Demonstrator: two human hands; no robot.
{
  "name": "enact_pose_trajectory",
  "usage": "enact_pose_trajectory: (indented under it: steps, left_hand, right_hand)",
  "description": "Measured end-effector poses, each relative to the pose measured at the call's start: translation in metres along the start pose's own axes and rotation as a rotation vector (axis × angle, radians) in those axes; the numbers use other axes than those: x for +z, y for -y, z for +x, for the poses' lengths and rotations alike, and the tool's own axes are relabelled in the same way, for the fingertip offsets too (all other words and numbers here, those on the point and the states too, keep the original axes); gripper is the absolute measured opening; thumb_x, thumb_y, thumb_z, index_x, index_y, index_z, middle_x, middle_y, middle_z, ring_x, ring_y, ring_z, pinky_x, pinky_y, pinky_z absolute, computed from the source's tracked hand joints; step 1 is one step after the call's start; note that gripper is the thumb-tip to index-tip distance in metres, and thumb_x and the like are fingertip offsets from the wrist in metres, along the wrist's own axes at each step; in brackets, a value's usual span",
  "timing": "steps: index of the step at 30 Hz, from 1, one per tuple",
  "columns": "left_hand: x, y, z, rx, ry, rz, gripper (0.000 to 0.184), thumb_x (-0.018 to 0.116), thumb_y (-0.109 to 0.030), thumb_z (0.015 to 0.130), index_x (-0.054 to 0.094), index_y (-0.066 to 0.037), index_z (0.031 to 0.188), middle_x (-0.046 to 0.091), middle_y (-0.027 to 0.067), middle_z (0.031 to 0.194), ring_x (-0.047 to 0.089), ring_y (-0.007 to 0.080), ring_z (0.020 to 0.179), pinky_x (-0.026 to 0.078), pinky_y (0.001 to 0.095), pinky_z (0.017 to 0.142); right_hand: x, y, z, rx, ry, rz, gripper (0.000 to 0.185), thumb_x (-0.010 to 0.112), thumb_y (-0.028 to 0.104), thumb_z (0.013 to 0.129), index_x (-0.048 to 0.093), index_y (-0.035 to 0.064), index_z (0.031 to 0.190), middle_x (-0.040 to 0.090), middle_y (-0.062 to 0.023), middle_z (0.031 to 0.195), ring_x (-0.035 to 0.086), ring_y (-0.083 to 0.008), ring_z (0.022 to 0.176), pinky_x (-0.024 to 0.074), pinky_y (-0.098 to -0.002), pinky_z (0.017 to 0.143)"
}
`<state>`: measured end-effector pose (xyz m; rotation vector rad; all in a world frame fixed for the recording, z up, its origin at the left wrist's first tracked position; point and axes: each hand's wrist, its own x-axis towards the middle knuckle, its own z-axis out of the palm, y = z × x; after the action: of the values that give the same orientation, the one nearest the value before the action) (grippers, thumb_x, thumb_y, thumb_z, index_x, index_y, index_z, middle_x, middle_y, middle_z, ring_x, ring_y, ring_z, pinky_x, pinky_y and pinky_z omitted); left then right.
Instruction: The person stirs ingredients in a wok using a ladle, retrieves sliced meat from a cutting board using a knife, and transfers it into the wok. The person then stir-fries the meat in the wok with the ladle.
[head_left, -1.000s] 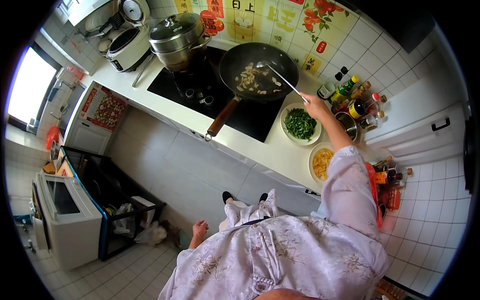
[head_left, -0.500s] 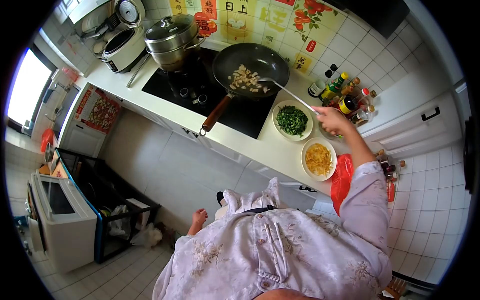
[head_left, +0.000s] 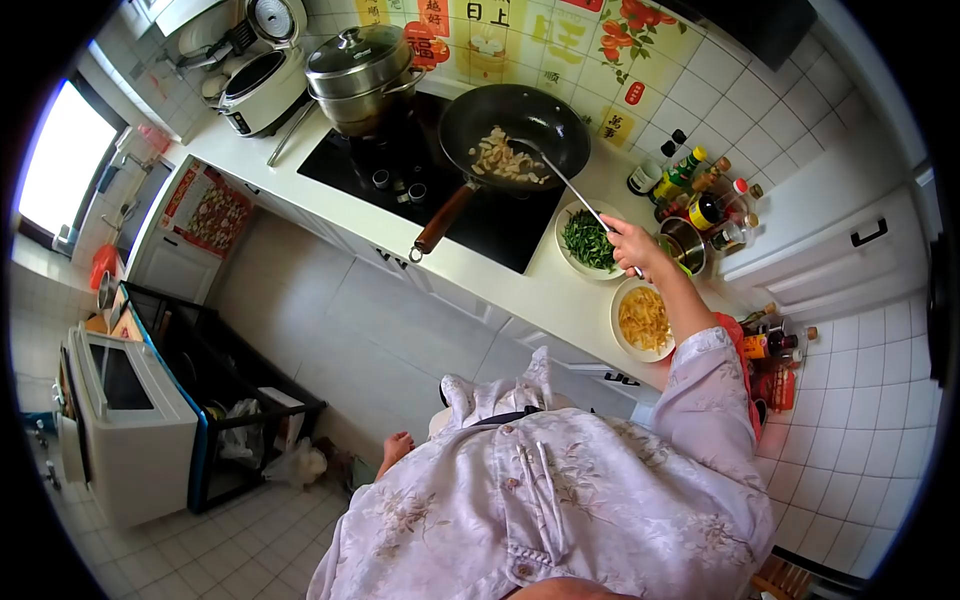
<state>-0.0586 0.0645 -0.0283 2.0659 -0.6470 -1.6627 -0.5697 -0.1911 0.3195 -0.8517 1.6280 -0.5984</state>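
My right hand (head_left: 637, 248) is closed round the long handle of a metal spatula (head_left: 580, 192). The spatula's head is in a dark wok (head_left: 555, 125), among pale chopped pieces (head_left: 500, 157) that look like meat. The wok rests on the black stove, its wooden handle (head_left: 445, 218) pointing toward me. Under my right forearm stand a plate of chopped green vegetables (head_left: 588, 240) and a plate of yellow shreds (head_left: 643, 318). My left hand (head_left: 398, 443) hangs low by my side, its fingers loosely curled with nothing visible in them.
A lidded steamer pot (head_left: 360, 75) stands on the stove's left, with a rice cooker (head_left: 262, 85), lid up, beyond it. Several sauce bottles (head_left: 690, 185) and a metal pot (head_left: 683, 243) are at the right. A black rack (head_left: 255, 420) stands on the floor at left.
My right hand has shifted a little left and down with the spatula, whose head has tilted in the wok. The metal pot has come into sight. The view has shifted slightly.
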Motion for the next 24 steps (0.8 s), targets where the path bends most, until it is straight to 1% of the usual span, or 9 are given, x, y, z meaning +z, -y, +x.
enact_pose_trajectory:
  steps: [7,10,12,13,15,18,20,22,24]
  left_hand:
    - [-0.013,0.026,0.000,-0.069,-0.080,-0.078,0.028,0.055,-0.013,0.077,0.055,0.002,0.100,0.059,0.0066,0.073,0.056,0.0146,0.058,0.046,0.0265,0.050]
    - [-0.009,-0.004,-0.022,-0.055,-0.094,-0.072,0.027,0.055,-0.014,0.078,0.055,0.001,0.101,0.059,0.0064,0.074,0.056,0.0135,0.058,0.043,0.0252,0.048]
    - [-0.007,-0.006,-0.028,-0.050,-0.104,0.000,0.027,0.055,-0.015,0.078,0.055,0.000,0.101,0.059,0.0061,0.074,0.056,0.0131,0.059,0.042,0.0246,0.047]
    - [-0.007,-0.005,-0.027,-0.038,-0.092,-0.011,0.027,0.055,-0.015,0.079,0.055,-0.001,0.101,0.059,0.0056,0.073,0.056,0.0131,0.058,0.041,0.0246,0.046]
    - [-0.004,-0.001,-0.024,-0.026,-0.078,-0.025,0.026,0.055,-0.015,0.079,0.055,-0.001,0.101,0.059,0.0051,0.073,0.056,0.0131,0.058,0.041,0.0246,0.046]
    - [-0.001,0.008,-0.024,-0.059,-0.067,-0.062,0.027,0.055,-0.015,0.079,0.055,-0.002,0.103,0.059,0.0041,0.073,0.056,0.0130,0.059,0.041,0.0251,0.047]
    - [-0.001,0.013,-0.024,-0.065,-0.035,-0.074,0.028,0.055,-0.015,0.079,0.054,-0.002,0.104,0.059,0.0040,0.073,0.057,0.0130,0.061,0.041,0.0254,0.047]
    - [0.001,0.013,-0.027,-0.062,-0.066,-0.107,0.028,0.055,-0.015,0.079,0.054,-0.002,0.104,0.059,0.0038,0.073,0.056,0.0129,0.061,0.041,0.0254,0.047]
    - [0.003,0.023,-0.032,-0.057,-0.094,-0.142,0.028,0.055,-0.015,0.078,0.053,-0.002,0.103,0.058,0.0036,0.071,0.056,0.0124,0.059,0.040,0.0243,0.045]
  right_hand:
    - [-0.009,0.008,-0.029,-0.165,-0.131,-0.416,0.042,0.039,0.012,0.086,0.040,0.0243,0.126,0.033,0.0034,0.052,0.025,-0.0043,0.035,0.0283,-0.0216,0.031]
    - [-0.015,0.006,-0.027,-0.245,-0.148,-0.745,0.040,0.042,0.013,0.084,0.043,0.0228,0.123,0.051,-0.0084,0.060,0.044,-0.0144,0.040,0.0405,-0.0287,0.041]
    - [-0.015,-0.009,-0.015,-0.610,-0.251,-0.910,0.039,0.043,0.014,0.083,0.044,0.0237,0.121,0.058,-0.0197,0.081,0.058,-0.0273,0.065,0.0458,-0.0337,0.062]
    - [-0.014,-0.008,-0.014,-0.609,-0.248,-0.907,0.039,0.043,0.014,0.083,0.044,0.0237,0.121,0.058,-0.0197,0.081,0.058,-0.0273,0.065,0.0458,-0.0337,0.062]
    - [-0.012,0.001,-0.017,-0.391,-0.177,-0.917,0.038,0.048,0.014,0.081,0.047,0.0214,0.118,0.054,-0.0217,0.101,0.052,-0.0356,0.092,0.0418,-0.0372,0.078]
    - [0.000,0.018,-0.015,-0.321,-0.218,-0.923,0.038,0.047,0.015,0.082,0.046,0.0225,0.119,0.053,-0.0222,0.101,0.051,-0.0357,0.095,0.0409,-0.0365,0.081]
    - [-0.003,0.017,-0.001,-0.304,-0.247,-0.834,0.037,0.046,0.015,0.083,0.046,0.0224,0.120,0.056,-0.0199,0.093,0.054,-0.0332,0.083,0.0433,-0.0367,0.072]
    - [-0.011,0.014,0.016,-0.166,-0.185,-0.491,0.038,0.042,0.016,0.086,0.043,0.0219,0.123,0.052,-0.0080,0.061,0.046,-0.0181,0.042,0.0393,-0.0325,0.039]
    - [-0.016,0.008,0.045,-0.166,-0.147,-0.306,0.039,0.042,0.016,0.086,0.041,0.0218,0.124,0.045,-0.0038,0.056,0.037,-0.0134,0.038,0.0331,-0.0289,0.034]
